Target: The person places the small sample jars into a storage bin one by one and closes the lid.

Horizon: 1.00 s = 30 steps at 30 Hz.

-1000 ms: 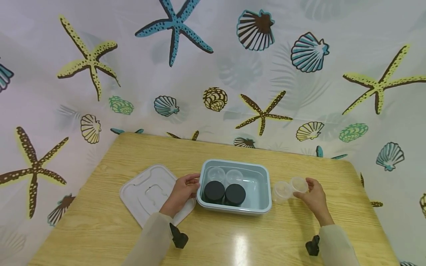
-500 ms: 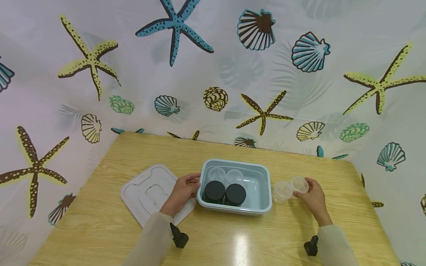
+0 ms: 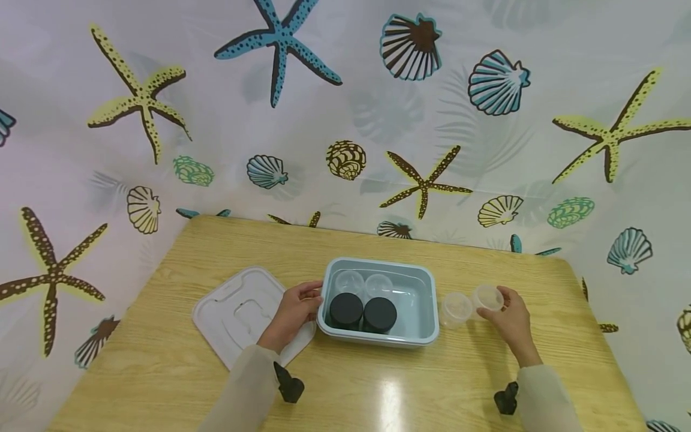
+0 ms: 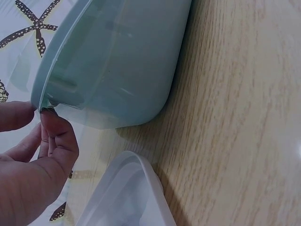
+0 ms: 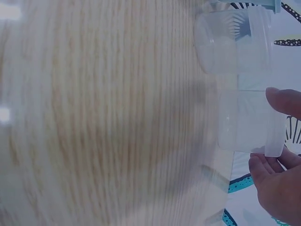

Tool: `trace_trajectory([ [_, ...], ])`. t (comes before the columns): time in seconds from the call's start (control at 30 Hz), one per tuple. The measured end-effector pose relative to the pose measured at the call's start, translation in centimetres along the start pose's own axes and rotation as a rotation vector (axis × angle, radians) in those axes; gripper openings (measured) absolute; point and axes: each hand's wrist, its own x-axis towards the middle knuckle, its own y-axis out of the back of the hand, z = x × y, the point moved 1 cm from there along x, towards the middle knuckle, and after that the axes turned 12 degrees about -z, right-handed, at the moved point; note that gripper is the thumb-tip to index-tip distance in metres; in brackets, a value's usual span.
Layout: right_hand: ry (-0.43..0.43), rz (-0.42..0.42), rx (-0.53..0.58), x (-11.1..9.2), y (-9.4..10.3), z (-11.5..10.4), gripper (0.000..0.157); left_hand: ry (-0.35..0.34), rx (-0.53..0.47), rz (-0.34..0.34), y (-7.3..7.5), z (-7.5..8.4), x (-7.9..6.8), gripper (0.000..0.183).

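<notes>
My left hand (image 3: 294,313) pinches the left rim of a light blue plastic box (image 3: 415,318), thumb and fingers meeting at the edge in the left wrist view. Inside the box, two black-lidded jars (image 3: 346,310) stand at the front left, with two clear round containers (image 3: 349,282) behind them. To the right of the box, my right hand (image 3: 510,318) grips a clear round plastic container (image 5: 251,121) between thumb and fingers near its upper rim. Another clear container (image 5: 233,42) stands between that one and the box.
A white lid (image 3: 237,312) lies on the wooden table (image 3: 432,390) left of the box, partly under my left forearm. Behind and at both sides of the table hangs a cloth (image 3: 302,132) printed with starfish and shells.
My right hand has shifted the gripped container slightly to the right, away from its neighbour. The left hand keeps its hold on the box rim. The head view has swung a little.
</notes>
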Motion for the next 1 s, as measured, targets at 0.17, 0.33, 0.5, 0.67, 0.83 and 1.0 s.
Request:
trace_trajectory([
  [0.17,0.007,0.013,-0.004,-0.2,0.3,-0.3,0.073,0.002,-0.007,0.003,-0.1,0.0,0.0,0.041],
  [0.33,0.014,0.034,-0.009,-0.3,0.6,-0.7,0.071,-0.003,-0.001,0.003,-0.1,0.0,0.0,0.041],
  [0.5,0.026,0.055,0.005,-0.4,0.7,-1.2,0.07,0.001,0.008,0.002,-0.1,0.0,0.0,0.04],
  [0.67,0.035,0.059,0.005,-0.7,0.8,-1.9,0.07,0.001,0.015,-0.003,0.0,0.0,0.0,0.04],
  [0.83,0.057,0.06,-0.003,-1.0,0.8,-2.7,0.07,0.003,0.017,-0.003,-0.1,-0.1,0.1,0.04],
  [1.0,0.069,0.063,-0.021,-1.1,0.8,-3.6,0.07,0.014,0.022,0.003,-0.1,-0.1,0.1,0.04],
])
